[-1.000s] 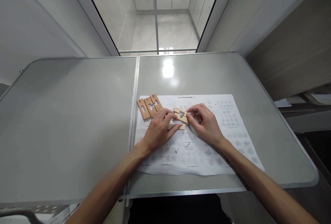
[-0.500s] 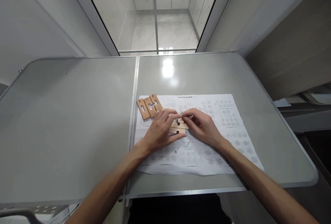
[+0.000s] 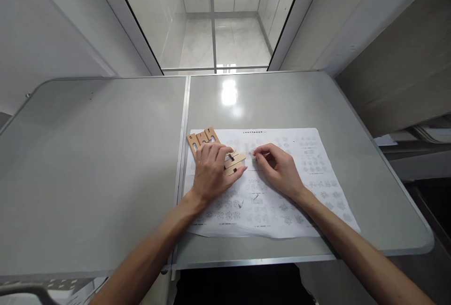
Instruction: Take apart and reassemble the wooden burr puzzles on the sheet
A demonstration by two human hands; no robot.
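My left hand (image 3: 210,169) is closed around a few pale wooden notched puzzle pieces (image 3: 235,163), fingers on their far side and thumb on the near side. Dark gaps show where the notches lie, and part of the pieces is covered by the hand. To the right, apart from them, my right hand (image 3: 280,168) is pinched closed above the paper; what its fingertips hold, if anything, is too small to tell. Behind the left hand lie brown wooden plates (image 3: 204,138) with cut-out slots, marked with numbers and partly covered by the fingers.
A printed white sheet (image 3: 299,211) with rows of small diagrams lies under the hands on a grey folding table (image 3: 105,164). The table's metal seam (image 3: 183,145) runs just left of the sheet. A glass door (image 3: 232,37) stands beyond the far edge.
My left hand has shifted slightly left with the pale pieces, which are now more tilted and cover part of the brown plates. My right hand has drawn away from them to the right.
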